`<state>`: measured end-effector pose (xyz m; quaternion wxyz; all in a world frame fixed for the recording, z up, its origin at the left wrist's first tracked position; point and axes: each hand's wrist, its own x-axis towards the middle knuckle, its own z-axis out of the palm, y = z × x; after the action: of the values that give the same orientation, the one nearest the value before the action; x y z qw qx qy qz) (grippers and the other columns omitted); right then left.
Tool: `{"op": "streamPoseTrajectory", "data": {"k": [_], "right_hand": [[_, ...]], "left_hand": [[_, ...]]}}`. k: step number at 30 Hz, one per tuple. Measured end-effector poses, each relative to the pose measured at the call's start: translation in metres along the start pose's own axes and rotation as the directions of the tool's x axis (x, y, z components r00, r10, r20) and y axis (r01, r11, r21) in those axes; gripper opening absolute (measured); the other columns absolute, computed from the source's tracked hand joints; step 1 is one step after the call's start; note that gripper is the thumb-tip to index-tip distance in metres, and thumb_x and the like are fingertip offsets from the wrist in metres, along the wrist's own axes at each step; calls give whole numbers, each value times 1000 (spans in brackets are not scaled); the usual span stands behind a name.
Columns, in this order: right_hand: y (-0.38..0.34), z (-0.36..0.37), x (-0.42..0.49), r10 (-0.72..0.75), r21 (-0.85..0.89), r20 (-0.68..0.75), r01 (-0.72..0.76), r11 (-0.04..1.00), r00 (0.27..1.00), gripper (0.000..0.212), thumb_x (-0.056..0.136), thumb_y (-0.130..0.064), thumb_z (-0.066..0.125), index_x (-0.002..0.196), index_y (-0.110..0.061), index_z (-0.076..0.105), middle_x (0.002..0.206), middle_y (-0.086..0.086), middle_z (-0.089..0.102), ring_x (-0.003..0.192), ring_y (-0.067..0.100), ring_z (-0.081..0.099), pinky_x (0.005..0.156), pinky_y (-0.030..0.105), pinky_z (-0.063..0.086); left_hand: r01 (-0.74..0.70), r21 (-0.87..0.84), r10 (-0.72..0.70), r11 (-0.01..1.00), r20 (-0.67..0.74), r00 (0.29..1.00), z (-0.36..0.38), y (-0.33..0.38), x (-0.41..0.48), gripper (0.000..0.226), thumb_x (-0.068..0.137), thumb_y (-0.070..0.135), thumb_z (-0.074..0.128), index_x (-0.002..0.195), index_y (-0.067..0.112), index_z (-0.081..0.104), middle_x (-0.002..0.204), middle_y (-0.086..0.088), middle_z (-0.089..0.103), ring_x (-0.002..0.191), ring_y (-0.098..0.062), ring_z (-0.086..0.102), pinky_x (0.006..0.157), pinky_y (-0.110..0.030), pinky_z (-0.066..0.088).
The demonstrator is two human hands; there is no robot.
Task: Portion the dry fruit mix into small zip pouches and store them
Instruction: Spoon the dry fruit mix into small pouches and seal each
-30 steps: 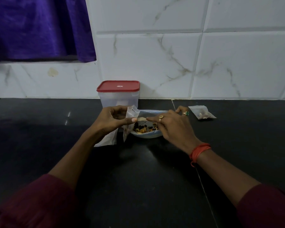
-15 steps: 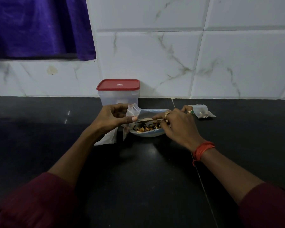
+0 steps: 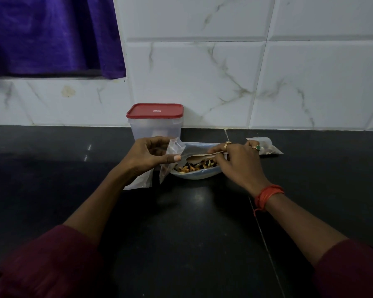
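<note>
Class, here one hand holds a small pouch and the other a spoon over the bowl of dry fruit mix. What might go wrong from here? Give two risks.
1. The left hand pinches the pouch near its top edge, so its mouth looks narrow; mix from the spoon in the right hand may miss it.
2. The pouch hangs at the bowl's left rim, so stray pieces might land on the dark counter.

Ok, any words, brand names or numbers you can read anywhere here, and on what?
Red lid of the clear container: a small white mark at its middle, too small and blurred to read.
Open pouch in the left hand, filled pouch, bowl, spoon in the right hand: no print shows.
</note>
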<state>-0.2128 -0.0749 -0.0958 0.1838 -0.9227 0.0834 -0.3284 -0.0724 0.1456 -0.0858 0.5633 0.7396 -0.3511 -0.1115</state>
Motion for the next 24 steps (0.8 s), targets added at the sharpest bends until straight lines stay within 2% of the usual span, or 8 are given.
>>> {"op": "streamPoseTrajectory", "data": {"k": [3,6,8,10,14,16,18,24], "right_hand": [[-3,1,0,51,54,43,-54,997,998,21,97,-28,55,105,-33,74,75,-10,73,74,9,63,101,44,37],[-7,3,2,81,140,122,-98,985,989,21,97,-26,56,109,-31,74,79,-13,73,69,-2,61,97,48,47],[-11,4,2,66,125,176,-89,988,982,23,98,-26,56,112,-32,73,82,-14,73,66,-8,56,97,48,48],[-11,3,2,51,83,177,-66,994,983,22,98,-29,55,111,-32,74,83,-11,75,62,-6,54,97,48,47],[-7,0,3,82,51,66,-86,995,994,32,94,-40,51,91,-25,79,70,-8,71,68,9,64,96,48,46],[-8,-1,3,111,98,94,-120,988,989,28,96,-35,55,93,-22,80,71,-9,71,71,9,66,92,41,50],[-12,0,3,139,153,148,-162,975,979,23,96,-28,58,95,-19,80,74,-8,72,71,7,66,78,35,56],[-11,1,2,155,98,178,-174,980,972,26,93,-29,58,84,-16,78,72,-1,72,69,12,67,74,37,58]], "left_hand": [[-9,20,9,1000,3,1000,0,-1,0,68,63,33,84,127,21,66,117,7,72,105,-6,69,84,-23,58],[-11,18,11,1000,12,1000,0,-2,0,63,64,31,85,124,25,67,117,8,72,104,-4,69,78,-18,57],[-9,18,9,1000,13,1000,0,-2,1,61,64,31,85,123,26,68,117,7,72,104,-5,69,78,-18,57],[-10,18,10,1000,12,1000,0,-2,1,61,64,31,84,123,26,67,117,7,72,105,-5,69,81,-21,58],[-8,24,8,1000,7,1000,0,-3,1,64,64,32,85,125,23,67,119,5,71,107,-8,68,85,-23,57],[-9,29,9,1000,4,1000,1,-3,1,64,64,32,85,125,24,67,119,6,71,107,-7,67,81,-18,56],[-12,28,12,1000,5,1000,1,-3,1,64,64,32,85,125,24,67,118,7,71,106,-5,67,80,-17,56],[-14,24,14,1000,16,1000,0,-3,0,61,65,30,85,123,26,68,117,8,72,105,-3,68,80,-17,56]]}}
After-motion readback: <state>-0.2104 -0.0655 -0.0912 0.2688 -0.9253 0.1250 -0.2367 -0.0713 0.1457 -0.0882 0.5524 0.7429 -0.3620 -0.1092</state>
